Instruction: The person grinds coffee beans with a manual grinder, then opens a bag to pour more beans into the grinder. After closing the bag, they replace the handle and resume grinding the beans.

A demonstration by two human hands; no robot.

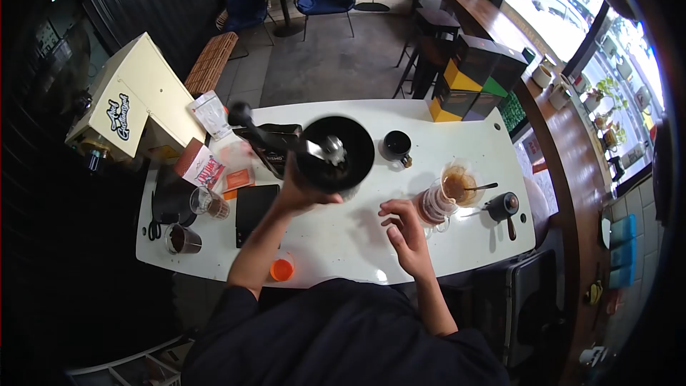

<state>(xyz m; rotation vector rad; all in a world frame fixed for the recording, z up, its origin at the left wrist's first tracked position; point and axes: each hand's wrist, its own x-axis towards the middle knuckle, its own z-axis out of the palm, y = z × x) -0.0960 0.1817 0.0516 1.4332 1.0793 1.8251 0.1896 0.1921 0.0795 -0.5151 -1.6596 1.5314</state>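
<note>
A black hand grinder [334, 154] with a crank arm reaching left is raised above the white table [343, 243]. My left hand [304, 196] is wrapped round it from below, its fingers partly hidden. To the right, my right hand [404, 232] hovers over the table with its fingers apart and holds nothing. Just beyond that hand stands a glass server [434, 205] with brown liquid. Next to it is a dripper [456, 184] with a spoon in it. Behind them sits a black cup [396, 145].
At the left are a tall glass [209, 204], a glass of dark grounds [182, 239], packets [200, 166] and a black book-like item [256, 214]. An orange cup [282, 269] stands at the near edge, a small black pot [503, 206] at the right, and stacked boxes [471, 78] at the back.
</note>
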